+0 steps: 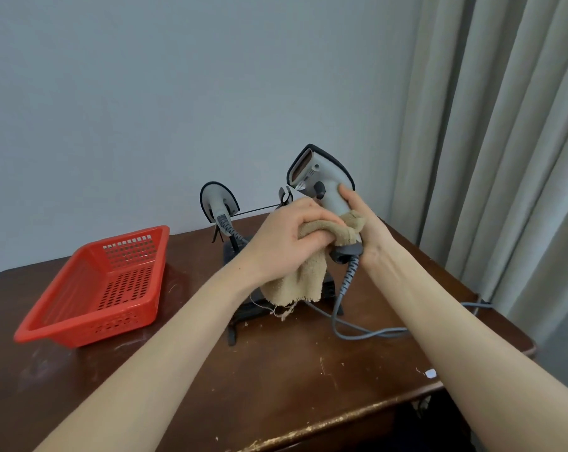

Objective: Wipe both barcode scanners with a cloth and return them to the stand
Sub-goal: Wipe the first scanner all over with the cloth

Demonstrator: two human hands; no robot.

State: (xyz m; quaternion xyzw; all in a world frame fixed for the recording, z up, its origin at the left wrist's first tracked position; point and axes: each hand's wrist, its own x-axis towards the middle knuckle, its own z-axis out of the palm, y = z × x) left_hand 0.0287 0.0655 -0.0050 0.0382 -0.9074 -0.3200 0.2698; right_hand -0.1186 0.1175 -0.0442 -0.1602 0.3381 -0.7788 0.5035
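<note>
Right now grey plastic scanner held upright above black wire stand, right hand clenched round its handle, left hand gripping frayed tan terry cloth against it, second scanner hung on stand, red perforated basket left on scuffed dark wood table

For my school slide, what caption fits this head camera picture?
Right hand holds a scanner while left hand wipes its handle with a cloth.

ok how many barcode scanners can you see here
2. One scanner is lifted above the table, gripped by the right hand while the left hand rubs the cloth on its handle. The other scanner hangs on the stand, behind the left hand.
</note>
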